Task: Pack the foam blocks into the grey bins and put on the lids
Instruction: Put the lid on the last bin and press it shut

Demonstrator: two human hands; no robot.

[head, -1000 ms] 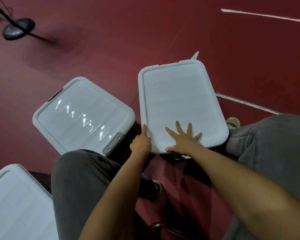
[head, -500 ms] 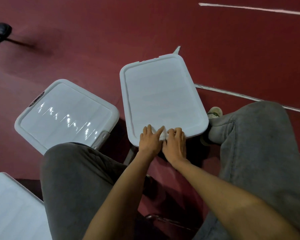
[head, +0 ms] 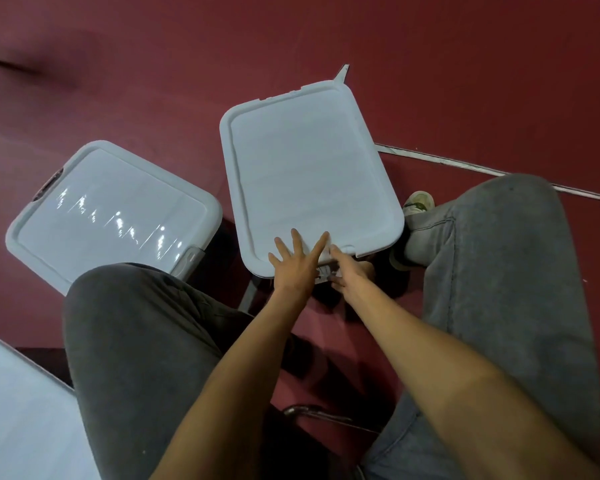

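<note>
Pressing down on a pale grey rectangular plastic lid (head: 309, 174), a seated person's left hand (head: 293, 268) lies flat at the lid's near edge, its fingers (head: 296, 239) straight and spread wide, holding nothing. Just beside it, the right hand (head: 349, 273) curls around a small pale grey latch (head: 326, 271) at the middle of that same edge, thumb on top and the other fingers tucked beneath. Dark marks on the latch are too blurred to read. The lid covers a bin it hides almost entirely, set on the dark red floor (head: 465, 81) just ahead of the person's knees.

To the left, near but apart, a second lidded grey plastic bin (head: 111, 209) stands at an angle, light glinting off its top. It has a grey clip (head: 187, 259) at its near end and a dark handle opening (head: 47, 185) at its far end. The left knee, in dark grey trousers (head: 136, 341), covers its near corner. A third pale lid (head: 14, 410) fills the lower left corner.

The right leg, in lighter grey trousers (head: 499, 271), ends in a pale shoe (head: 418, 202) just beside the first lid's near right corner. A white floor line (head: 499, 172) runs behind it, and a curved metal bar (head: 312, 414) shows between the legs.
</note>
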